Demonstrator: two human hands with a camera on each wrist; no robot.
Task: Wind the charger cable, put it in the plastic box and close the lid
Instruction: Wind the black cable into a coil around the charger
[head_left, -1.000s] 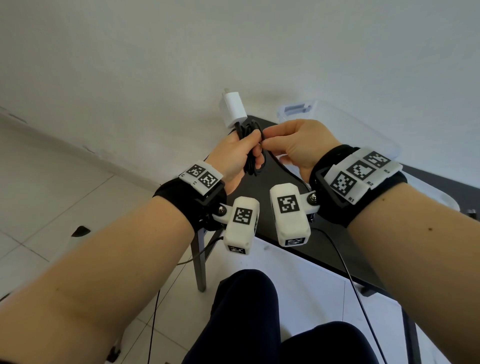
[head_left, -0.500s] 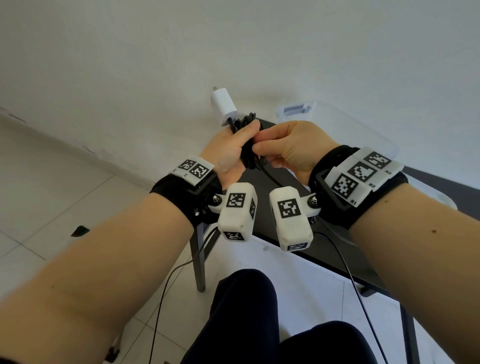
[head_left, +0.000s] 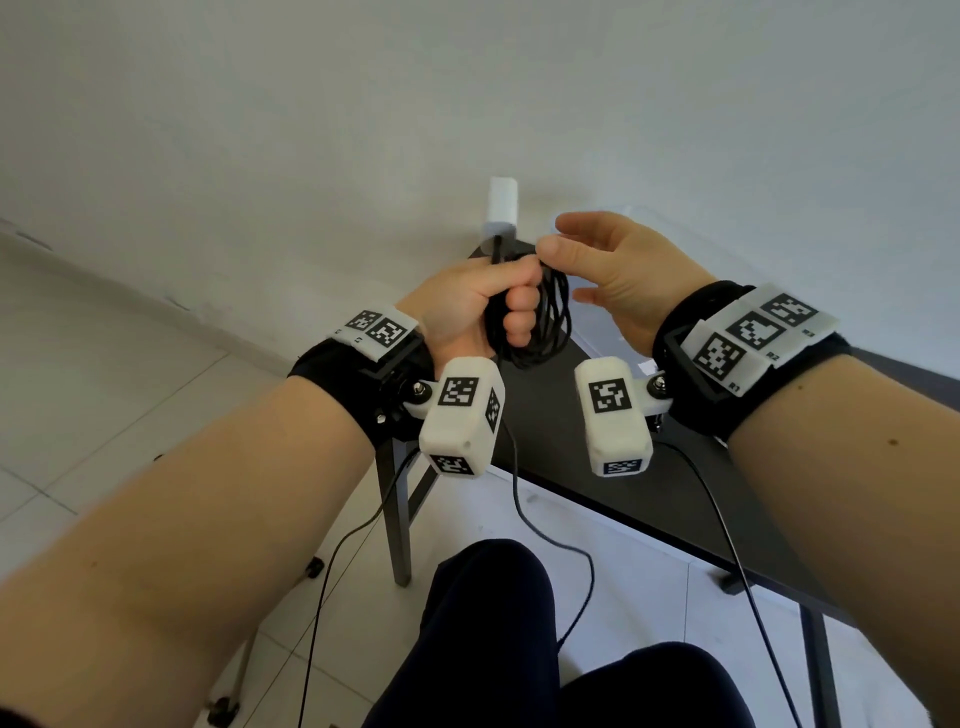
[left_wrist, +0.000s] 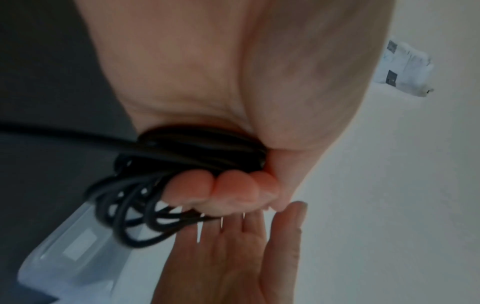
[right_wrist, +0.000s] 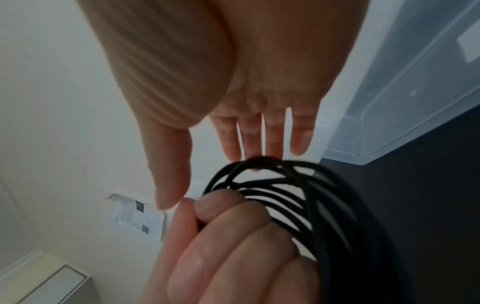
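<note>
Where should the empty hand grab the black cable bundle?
Probably the free loops of the cable hanging right of the left hand. The open right hand could come in from the right and wrap all the strands together.

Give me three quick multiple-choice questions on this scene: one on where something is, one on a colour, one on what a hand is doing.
1. Where is the wound cable?
A. in the left hand
B. inside the plastic box
C. on the floor

2. What colour is the charger plug?
A. red
B. white
C. green

3. How is the right hand?
A. fist round the cable
B. flat on the table
C. fingers straight, gripping nothing

Answers: 1 A, its fingers curl round the coils. 2 B, it sticks up white above the fist. 3 C, the right wrist view shows spread fingers.
</note>
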